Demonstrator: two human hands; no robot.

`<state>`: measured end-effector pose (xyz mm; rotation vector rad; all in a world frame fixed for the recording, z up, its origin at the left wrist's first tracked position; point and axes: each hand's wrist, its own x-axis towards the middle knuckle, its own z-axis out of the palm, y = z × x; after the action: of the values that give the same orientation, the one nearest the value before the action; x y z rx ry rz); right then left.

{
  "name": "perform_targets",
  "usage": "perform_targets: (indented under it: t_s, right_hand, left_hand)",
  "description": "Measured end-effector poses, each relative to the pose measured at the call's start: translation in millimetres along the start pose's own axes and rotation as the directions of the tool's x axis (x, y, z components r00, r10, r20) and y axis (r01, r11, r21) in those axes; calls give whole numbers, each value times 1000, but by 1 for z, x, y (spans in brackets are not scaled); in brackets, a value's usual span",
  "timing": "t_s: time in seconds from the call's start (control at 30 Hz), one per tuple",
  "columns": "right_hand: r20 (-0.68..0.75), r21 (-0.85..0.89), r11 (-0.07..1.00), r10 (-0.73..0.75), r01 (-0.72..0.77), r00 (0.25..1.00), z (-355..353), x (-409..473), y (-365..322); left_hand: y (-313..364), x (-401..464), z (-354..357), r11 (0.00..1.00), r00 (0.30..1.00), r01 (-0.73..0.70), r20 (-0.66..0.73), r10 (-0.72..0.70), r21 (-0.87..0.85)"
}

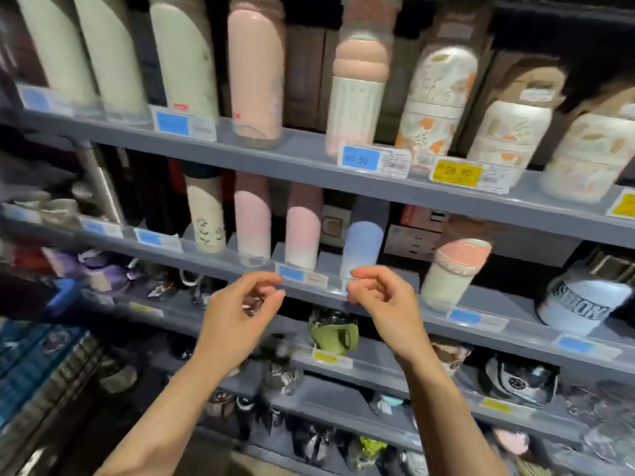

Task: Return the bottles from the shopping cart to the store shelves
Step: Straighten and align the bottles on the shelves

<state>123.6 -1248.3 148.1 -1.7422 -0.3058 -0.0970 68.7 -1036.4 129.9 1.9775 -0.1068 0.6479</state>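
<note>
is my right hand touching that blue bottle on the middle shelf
Cannot tell. In the head view the right hand overlaps the base of the blue bottle, but its curled fingers may sit in front, and motion blur hides any contact.

Both hands are raised before the grey second shelf (481,297). The left hand (237,310) and right hand (385,297) have loosely curled fingers and hold nothing. Directly behind them stand a pink bottle (302,235) and a blue bottle (362,249), upright, side by side. A blue price tag (291,273) sits on the shelf edge between the hands.
</note>
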Motion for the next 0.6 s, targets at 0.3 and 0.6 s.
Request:
perform_targets:
  t_s: [0.3,0.6]
  right_hand:
    - [300,170,981,-141,93,943,143,48,-77]
    - [403,353,906,-371,232,836,246,120,-163]
  left_hand:
    - [-16,-2,-137,997,953,61,-299,-47,38]
    - [-14,83,-238,933,903,-90,-365,224,349]
